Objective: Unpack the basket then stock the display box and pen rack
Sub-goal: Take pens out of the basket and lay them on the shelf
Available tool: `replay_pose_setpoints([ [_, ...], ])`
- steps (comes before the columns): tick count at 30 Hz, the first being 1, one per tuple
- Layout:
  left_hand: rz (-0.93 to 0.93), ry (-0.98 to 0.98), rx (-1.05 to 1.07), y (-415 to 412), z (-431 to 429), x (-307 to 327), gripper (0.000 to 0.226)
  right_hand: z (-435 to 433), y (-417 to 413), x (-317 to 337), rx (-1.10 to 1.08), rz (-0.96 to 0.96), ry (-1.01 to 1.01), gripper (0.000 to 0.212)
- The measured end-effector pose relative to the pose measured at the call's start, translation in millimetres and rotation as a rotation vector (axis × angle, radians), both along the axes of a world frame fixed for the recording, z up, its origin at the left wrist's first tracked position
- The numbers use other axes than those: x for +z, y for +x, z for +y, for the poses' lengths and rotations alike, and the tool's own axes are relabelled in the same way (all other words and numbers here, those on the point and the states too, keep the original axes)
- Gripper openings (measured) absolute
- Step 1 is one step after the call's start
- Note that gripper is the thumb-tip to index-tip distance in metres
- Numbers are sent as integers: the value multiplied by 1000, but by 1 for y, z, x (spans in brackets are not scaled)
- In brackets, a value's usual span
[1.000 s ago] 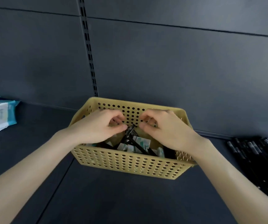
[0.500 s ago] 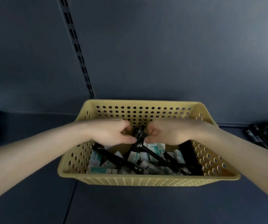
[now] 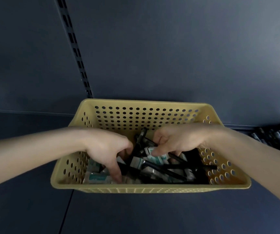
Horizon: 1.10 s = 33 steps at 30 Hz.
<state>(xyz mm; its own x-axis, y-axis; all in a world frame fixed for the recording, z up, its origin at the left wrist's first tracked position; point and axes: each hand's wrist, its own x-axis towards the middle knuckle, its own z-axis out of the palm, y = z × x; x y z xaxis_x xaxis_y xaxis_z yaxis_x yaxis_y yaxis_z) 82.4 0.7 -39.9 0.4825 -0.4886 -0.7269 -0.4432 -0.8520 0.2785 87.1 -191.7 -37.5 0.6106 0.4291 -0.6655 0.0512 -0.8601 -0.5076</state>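
From the head view we see the yellow plastic basket (image 3: 149, 189) sitting on a dark shelf (image 3: 135, 213), its far wall close to the dark back panel (image 3: 169, 56) and just right of a slotted upright (image 3: 76, 51). The basket is rectangular, with a smooth rolled rim and rows of round holes in all four walls. Inside it we find a loose jumble of black pens (image 3: 166, 168) lying crosswise over small white-and-teal packets (image 3: 156, 159), whose print is too blurred for us to read. Both forearms come in over the side rims. The left hand (image 3: 105, 146) reaches down into the front left part of the basket with its fingers stretched out and spread, one fingertip touching the packets there. The right hand (image 3: 178, 141) is over the middle of the heap with its fingers curled down onto packets and pens, but we cannot tell whether it actually grips any of them. Between the two hands one black pen (image 3: 141, 137) stands tilted up toward the far wall. At the right edge, a row of dark pens (image 3: 274, 137) lies on the shelf, apart from the basket.
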Motion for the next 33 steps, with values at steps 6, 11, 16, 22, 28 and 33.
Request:
replay_pose_setpoints([
  [6,-74,-92,35,-3,9,9,6,-4,0,5,-108,-26,40,26],
  [11,-178,-187,168,0,18,17,17,-13,2,10,-107,-171,1,15],
  [16,-68,-236,364,-7,10,7,14,-18,-5,14,-71,-78,8,34],
  [22,-110,-115,325,-23,-7,-4,22,-10,-19,7,45,-135,-177,42],
  [28,-15,-108,324,-47,-2,-5,26,-6,-38,8,104,-154,-232,39],
  [33,27,-65,293,-63,3,-2,25,-3,-51,11,171,-94,-224,29],
])
